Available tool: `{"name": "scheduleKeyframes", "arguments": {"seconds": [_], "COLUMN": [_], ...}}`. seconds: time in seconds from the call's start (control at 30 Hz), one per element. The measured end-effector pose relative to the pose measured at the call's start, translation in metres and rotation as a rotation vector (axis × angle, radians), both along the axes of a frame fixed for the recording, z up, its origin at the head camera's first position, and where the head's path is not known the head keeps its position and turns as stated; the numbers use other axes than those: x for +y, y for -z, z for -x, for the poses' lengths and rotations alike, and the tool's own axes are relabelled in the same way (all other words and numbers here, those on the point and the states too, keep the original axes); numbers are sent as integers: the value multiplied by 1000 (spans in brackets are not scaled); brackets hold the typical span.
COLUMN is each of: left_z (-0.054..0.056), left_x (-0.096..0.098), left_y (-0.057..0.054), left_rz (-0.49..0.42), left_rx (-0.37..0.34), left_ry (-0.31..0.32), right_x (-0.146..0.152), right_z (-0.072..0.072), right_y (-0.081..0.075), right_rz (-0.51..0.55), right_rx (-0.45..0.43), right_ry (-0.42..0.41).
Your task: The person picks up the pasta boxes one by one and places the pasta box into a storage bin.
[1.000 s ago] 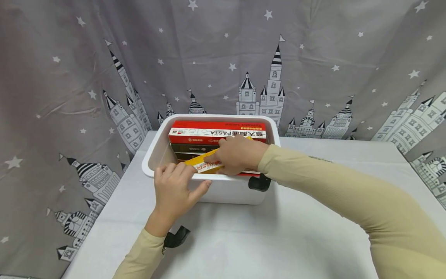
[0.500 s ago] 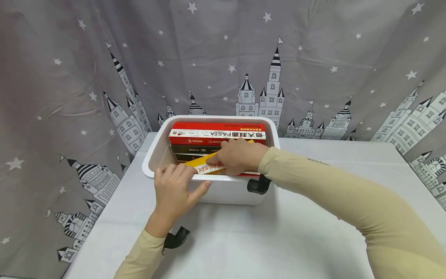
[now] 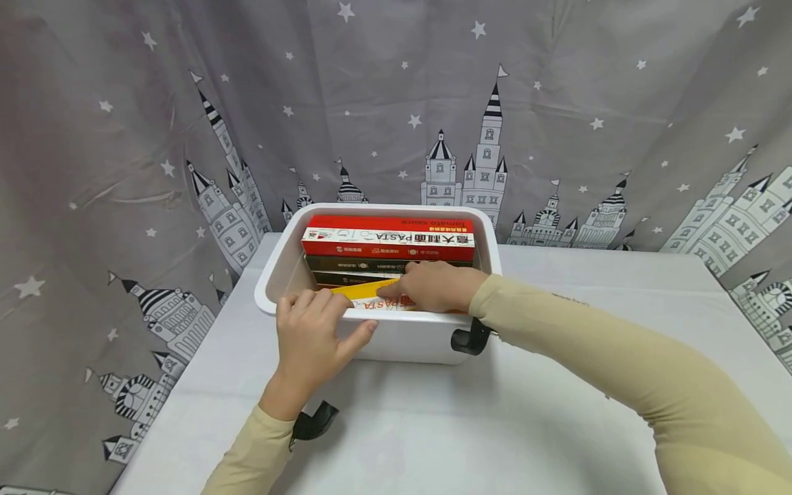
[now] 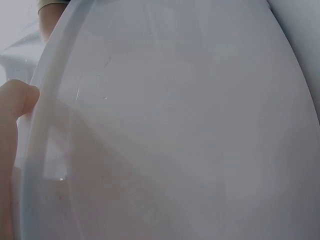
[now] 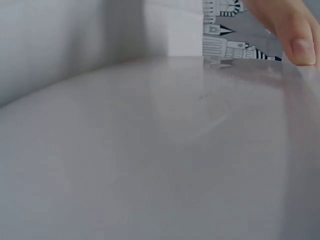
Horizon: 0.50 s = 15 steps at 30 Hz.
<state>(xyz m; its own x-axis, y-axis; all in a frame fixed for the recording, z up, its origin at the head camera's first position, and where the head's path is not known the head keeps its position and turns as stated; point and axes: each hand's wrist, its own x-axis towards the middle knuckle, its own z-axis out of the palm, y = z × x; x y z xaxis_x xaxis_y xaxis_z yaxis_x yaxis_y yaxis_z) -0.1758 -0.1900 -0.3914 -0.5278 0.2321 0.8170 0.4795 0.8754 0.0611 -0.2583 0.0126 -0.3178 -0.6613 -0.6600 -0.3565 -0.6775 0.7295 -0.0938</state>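
Note:
A white bin [image 3: 402,341] holds several flat boxes standing on edge. My left hand [image 3: 312,337] grips its front rim near the left corner, fingers over the edge and thumb along the outer wall. Inside the bin, close behind the front wall, my right hand [image 3: 436,285] holds the top of a yellow pasta box [image 3: 365,290], which tilts slightly, its left end lower. The hand covers the box's right part. Both wrist views are mostly filled by the bin's outer wall [image 4: 175,125]; the left thumb [image 5: 301,47] shows at the rim in the right wrist view.
Behind the yellow box stand dark boxes [image 3: 353,264] and, against the back, a red pasta box [image 3: 386,227]. The bin sits on a white-covered table [image 3: 495,426]. A grey curtain [image 3: 371,89] with castles and stars hangs behind.
The yellow box has sunk lower, its right end turning toward the front wall. My right hand has moved down and slightly right with it. The left hand stays on the rim.

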Motion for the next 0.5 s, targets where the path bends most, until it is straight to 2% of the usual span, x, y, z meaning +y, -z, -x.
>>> {"name": "scheduleKeyframes", "arguments": {"seconds": [0.23,0.5], "left_z": [0,0], "left_x": [0,1], "left_y": [-1,0], "left_rz": [-3,-10], "left_rx": [8,2], "left_ry": [-5,-1], "right_x": [2,3], "right_z": [0,0], "right_y": [3,4], "right_rz": [44,47], "right_rx": [-53,-60], "right_ry": [23,35]}}
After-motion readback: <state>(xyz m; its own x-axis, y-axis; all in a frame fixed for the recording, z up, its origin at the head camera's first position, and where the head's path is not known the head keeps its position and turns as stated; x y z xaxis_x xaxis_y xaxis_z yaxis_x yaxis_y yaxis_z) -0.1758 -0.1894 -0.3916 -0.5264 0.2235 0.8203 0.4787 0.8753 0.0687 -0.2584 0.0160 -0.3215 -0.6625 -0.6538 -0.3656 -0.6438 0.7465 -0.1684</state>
